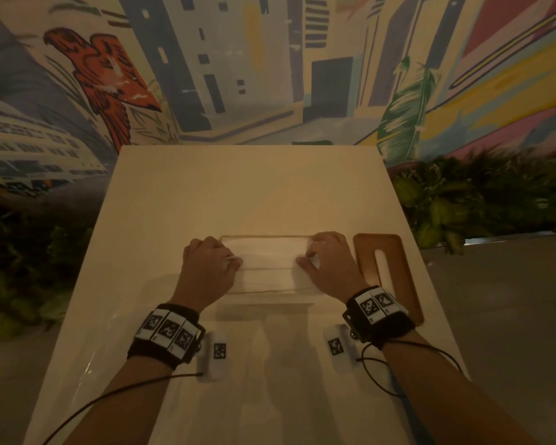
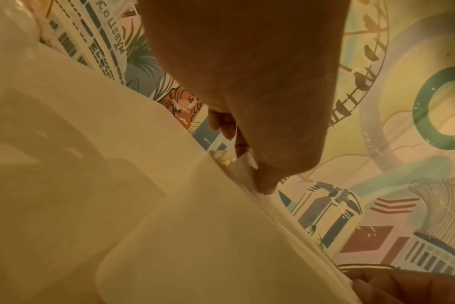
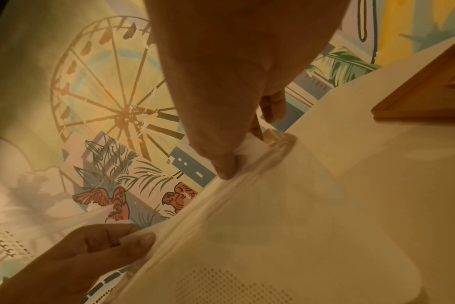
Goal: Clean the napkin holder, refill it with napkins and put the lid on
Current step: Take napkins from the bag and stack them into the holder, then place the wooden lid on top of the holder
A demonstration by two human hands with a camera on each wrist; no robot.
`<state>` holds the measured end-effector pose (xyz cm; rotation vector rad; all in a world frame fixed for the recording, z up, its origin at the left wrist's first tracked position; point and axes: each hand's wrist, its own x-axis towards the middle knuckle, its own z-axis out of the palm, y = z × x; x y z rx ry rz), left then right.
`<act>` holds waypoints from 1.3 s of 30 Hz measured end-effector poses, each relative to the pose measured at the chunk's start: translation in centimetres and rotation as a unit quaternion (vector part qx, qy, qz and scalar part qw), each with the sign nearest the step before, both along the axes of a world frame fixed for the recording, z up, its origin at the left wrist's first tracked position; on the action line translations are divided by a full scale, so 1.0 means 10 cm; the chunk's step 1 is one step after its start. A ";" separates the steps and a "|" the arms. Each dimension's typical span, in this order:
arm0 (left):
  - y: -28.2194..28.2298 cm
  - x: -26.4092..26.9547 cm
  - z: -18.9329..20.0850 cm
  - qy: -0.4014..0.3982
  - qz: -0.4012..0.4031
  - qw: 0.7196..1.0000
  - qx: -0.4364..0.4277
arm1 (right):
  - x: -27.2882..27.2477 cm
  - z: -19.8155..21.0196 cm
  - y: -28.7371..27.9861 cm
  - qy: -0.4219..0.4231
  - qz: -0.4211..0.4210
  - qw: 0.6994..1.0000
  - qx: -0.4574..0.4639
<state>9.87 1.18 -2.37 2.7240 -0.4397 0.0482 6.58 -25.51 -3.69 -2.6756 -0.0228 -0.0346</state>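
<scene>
Napkins held at both ends over the holder

Napkins [image 1: 267,268], a white stack, sit in the clear napkin holder [image 1: 317,292] at the middle of the table [image 1: 238,187]. The left hand [image 1: 207,268] pinches the stack's left end, thumb on top, a narrow grip. The right hand [image 1: 329,261] pinches the right end likewise. The wooden lid [image 1: 390,252], slotted, lies flat just right of the holder.

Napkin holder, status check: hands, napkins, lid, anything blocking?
Left hand and right hand pinch napkins at opposite ends, in the holder. Wooden lid off, flat on table, right of holder. Nothing blocking.
</scene>
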 end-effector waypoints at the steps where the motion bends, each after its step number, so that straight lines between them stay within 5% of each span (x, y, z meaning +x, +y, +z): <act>1: -0.01 0.00 0.00 0.002 0.002 1.000 0.010 | 0.00 -0.01 0.01 0.003 -0.003 1.000 -0.009; 8: -0.01 -0.02 -0.02 0.014 0.028 0.998 -0.047 | -0.05 -0.02 0.08 -0.001 -0.030 0.999 -0.031; 11: -0.01 -0.04 -0.03 0.018 0.034 0.997 -0.061 | -0.18 0.09 0.23 -0.094 -0.052 0.993 -0.058; 14: -0.02 -0.04 -0.04 0.018 0.035 0.997 -0.062 | -0.34 0.16 0.50 -0.154 0.036 0.983 -0.096; 18: -0.01 -0.04 -0.05 0.016 0.041 0.997 -0.060 | -0.48 0.07 0.78 -0.038 0.179 0.972 -0.145; 22: -0.02 -0.07 -0.06 0.007 0.046 0.997 -0.066 | -0.55 -0.06 0.69 0.023 0.174 0.971 -0.165; 29: 0.06 -0.07 -0.15 0.036 0.087 0.984 -0.149 | -0.64 -0.01 0.11 0.027 0.078 0.984 -0.161; 32: 0.08 -0.11 -0.15 0.042 0.103 0.976 -0.189 | -0.68 0.02 -0.16 -0.015 -0.067 0.995 -0.072; 34: 0.09 -0.14 -0.12 0.044 0.111 0.971 -0.209 | -0.66 -0.12 -0.49 -0.043 -0.201 0.977 -0.048; 39: 0.14 -0.23 -0.05 0.043 0.132 0.959 -0.247 | -0.61 -0.52 -1.30 0.140 -0.407 0.902 -0.038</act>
